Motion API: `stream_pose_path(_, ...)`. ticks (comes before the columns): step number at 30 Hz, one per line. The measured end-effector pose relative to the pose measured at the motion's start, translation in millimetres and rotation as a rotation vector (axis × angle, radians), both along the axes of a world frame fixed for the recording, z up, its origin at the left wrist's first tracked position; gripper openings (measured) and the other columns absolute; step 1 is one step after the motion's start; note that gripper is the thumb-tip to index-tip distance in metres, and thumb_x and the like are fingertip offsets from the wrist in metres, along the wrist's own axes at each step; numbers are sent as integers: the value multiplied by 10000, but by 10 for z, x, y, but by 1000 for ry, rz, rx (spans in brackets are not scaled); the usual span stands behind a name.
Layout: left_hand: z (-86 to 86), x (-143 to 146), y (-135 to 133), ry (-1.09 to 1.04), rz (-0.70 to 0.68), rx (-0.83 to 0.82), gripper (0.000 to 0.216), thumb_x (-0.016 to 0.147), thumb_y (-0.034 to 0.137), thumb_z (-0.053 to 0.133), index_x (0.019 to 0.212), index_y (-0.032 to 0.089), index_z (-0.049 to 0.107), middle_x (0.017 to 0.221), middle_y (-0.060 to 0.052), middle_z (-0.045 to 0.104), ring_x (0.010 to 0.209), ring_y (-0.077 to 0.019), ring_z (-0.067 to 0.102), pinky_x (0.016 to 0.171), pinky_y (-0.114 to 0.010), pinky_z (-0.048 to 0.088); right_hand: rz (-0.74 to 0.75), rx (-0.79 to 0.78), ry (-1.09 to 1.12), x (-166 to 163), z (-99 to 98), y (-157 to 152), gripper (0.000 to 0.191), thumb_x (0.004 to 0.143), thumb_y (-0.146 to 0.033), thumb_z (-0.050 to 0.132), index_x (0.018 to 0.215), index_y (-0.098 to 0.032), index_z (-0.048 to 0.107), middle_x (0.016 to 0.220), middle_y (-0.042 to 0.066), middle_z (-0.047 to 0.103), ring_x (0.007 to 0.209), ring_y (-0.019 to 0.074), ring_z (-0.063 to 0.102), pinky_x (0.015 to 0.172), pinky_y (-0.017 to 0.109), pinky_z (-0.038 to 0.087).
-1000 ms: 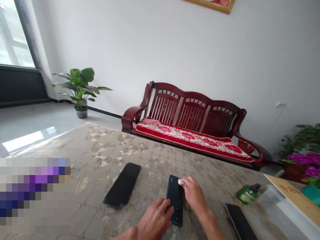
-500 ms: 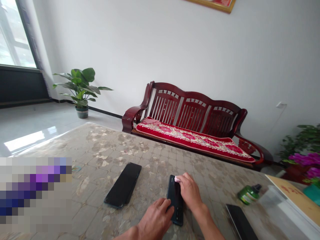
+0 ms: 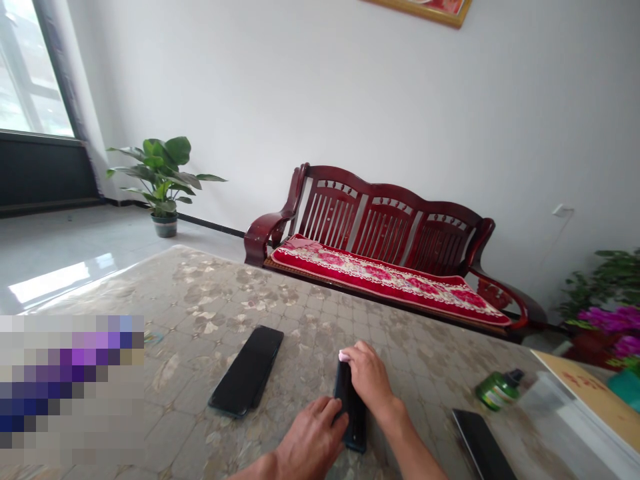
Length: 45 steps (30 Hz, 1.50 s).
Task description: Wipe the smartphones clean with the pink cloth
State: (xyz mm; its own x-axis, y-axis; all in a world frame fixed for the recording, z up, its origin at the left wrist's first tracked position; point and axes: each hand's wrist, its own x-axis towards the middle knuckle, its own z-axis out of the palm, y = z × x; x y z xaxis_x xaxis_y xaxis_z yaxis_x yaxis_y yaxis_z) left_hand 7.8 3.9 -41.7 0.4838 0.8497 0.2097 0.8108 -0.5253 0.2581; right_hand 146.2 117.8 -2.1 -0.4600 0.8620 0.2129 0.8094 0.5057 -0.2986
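A dark smartphone (image 3: 355, 417) lies back up on the table, its camera end toward me. My left hand (image 3: 316, 430) has its thumb and fingers closed on the phone's near left part, against the table. Over the far end of the phone is my right hand (image 3: 369, 375), closed, pinching a small pinkish-white wad (image 3: 343, 356) at its fingertips; the material is too small to tell. Most of the wad and part of the phone's back are hidden by that hand. Left of my hands another black phone (image 3: 247, 370) rests screen up, slightly overlapping something dark beneath.
A third dark phone (image 3: 483, 443) lies at the right, near a green pump bottle (image 3: 499, 389) and a clear-sided box (image 3: 565, 407). The patterned tablecloth (image 3: 190, 313) covers the table. Beyond it stand a red wooden bench (image 3: 345, 207) and a potted plant (image 3: 165, 227). A blurred patch hides the left corner.
My right hand has slid left across the far end of the phone, taking the wad to its corner. My left hand and the phone stay in place.
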Motion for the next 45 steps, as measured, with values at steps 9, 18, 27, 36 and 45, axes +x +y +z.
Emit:
stream_pose_path(9,-24,20,20,7,9,-2,30,916,196,618,940,179,624,1020,-50,627,965,-242,585,858,-351,513,157,-31,-14,-79,-9,-141,331,896,-101,451,897,-281,729,915,11,626,938,149,576,822,217,408)
stream_pose_path(18,-12,0,7,-19,9,11,81,929,205,593,1003,184,618,1053,-55,621,991,-238,577,869,-338,504,98,-57,30,-23,11,-62,349,901,-91,429,914,-265,731,908,26,629,931,149,593,828,212,416)
stream_pose_path(27,23,6,-6,-45,33,-41,81,922,209,605,1001,203,621,1077,-45,607,982,-227,564,878,-338,492,185,-122,13,33,87,-143,335,882,-99,456,897,-278,739,906,10,639,915,144,594,811,207,416)
stream_pose_path(36,27,8,9,-56,31,-57,83,926,201,606,1006,192,629,1086,-50,624,1013,-235,567,907,-342,490,202,-139,18,1,62,-235,327,852,-92,449,862,-260,730,907,15,623,926,151,581,813,216,405)
stream_pose_path(45,27,4,1,-31,26,-48,85,918,205,611,1000,186,623,1090,-55,618,1013,-254,573,892,-376,511,53,-108,46,-25,53,-205,324,901,-135,421,872,-252,722,910,31,631,906,157,595,796,224,412)
